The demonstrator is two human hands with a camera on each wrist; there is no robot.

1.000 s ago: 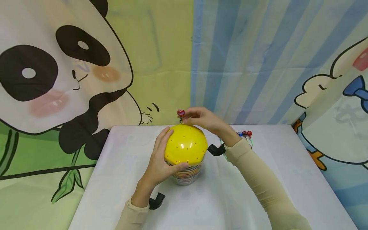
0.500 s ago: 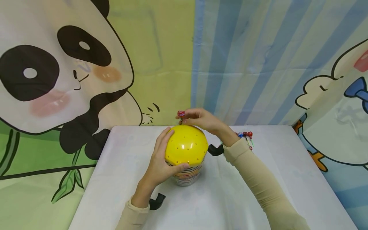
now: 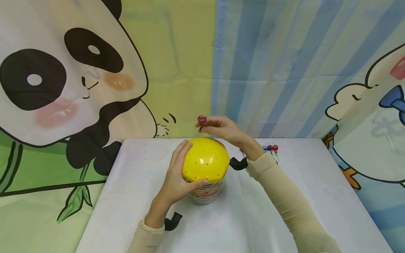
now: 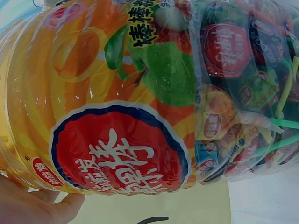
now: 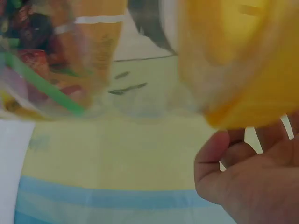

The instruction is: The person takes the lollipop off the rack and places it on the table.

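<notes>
A clear ribbed plastic jar (image 3: 205, 194) of wrapped lollipops stands on the table, topped by a yellow domed lid (image 3: 206, 158) dotted with small holes. My left hand (image 3: 178, 172) grips the jar at its lid, thumb at the front and fingers along the left side. Just above the lid's far edge, my right hand (image 3: 219, 128) pinches a red-wrapped lollipop (image 3: 201, 119), head up and stick pointing down at the lid. In the left wrist view, the orange label (image 4: 121, 144) and the lollipops inside (image 4: 247, 116) show. The right wrist view hides the held lollipop behind the lid (image 5: 261, 70).
Several loose lollipops (image 3: 270, 148) with red and blue wrappers lie on the white table (image 3: 133, 196), right of the jar and partly behind the right forearm. A curtain (image 3: 177, 70) with a cartoon panda and stripes hangs along the table's back edge.
The right hand and the lollipop dipped slightly toward the lid, then rose a little, so more stick shows above the lid. My left hand has stayed on the jar.
</notes>
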